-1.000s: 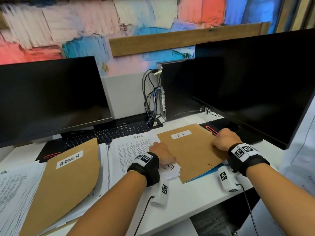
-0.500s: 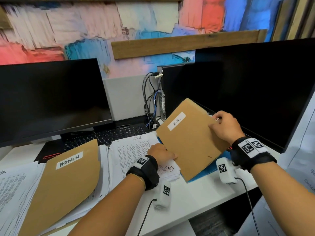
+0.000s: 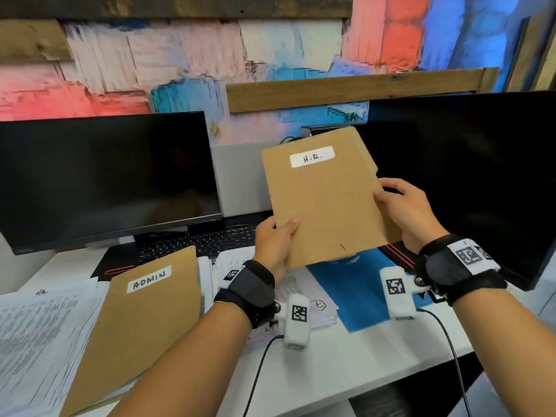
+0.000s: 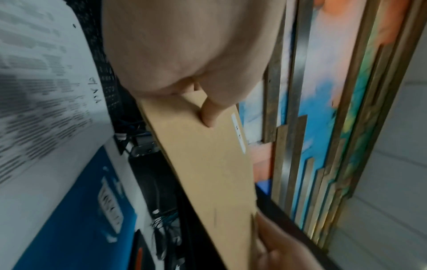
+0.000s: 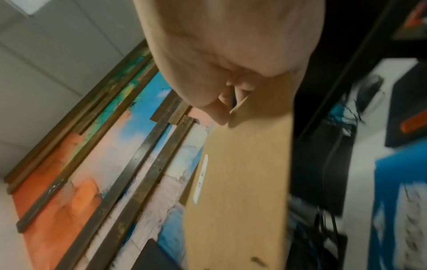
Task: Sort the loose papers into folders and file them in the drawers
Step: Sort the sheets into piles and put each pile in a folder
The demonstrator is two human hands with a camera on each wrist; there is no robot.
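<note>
Brown H.R. folder (image 3: 326,203) is held upright above desk (image 3: 346,365), clear of it, btwn monitors. White label w/ handwritten "H.R." is seen near top edge; small dark mark near bottom. Left hand (image 3: 275,242) is clamped on lower-left edge, thumb in front; right hand (image 3: 404,210) is pinched on right edge.

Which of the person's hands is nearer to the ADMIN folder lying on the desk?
Left. The left hand holds the raised H.R. folder just right of the ADMIN folder; the right hand is farther right.

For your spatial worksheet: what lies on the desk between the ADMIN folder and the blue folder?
In the head view, printed papers lie between the ADMIN folder and the blue folder.
</note>
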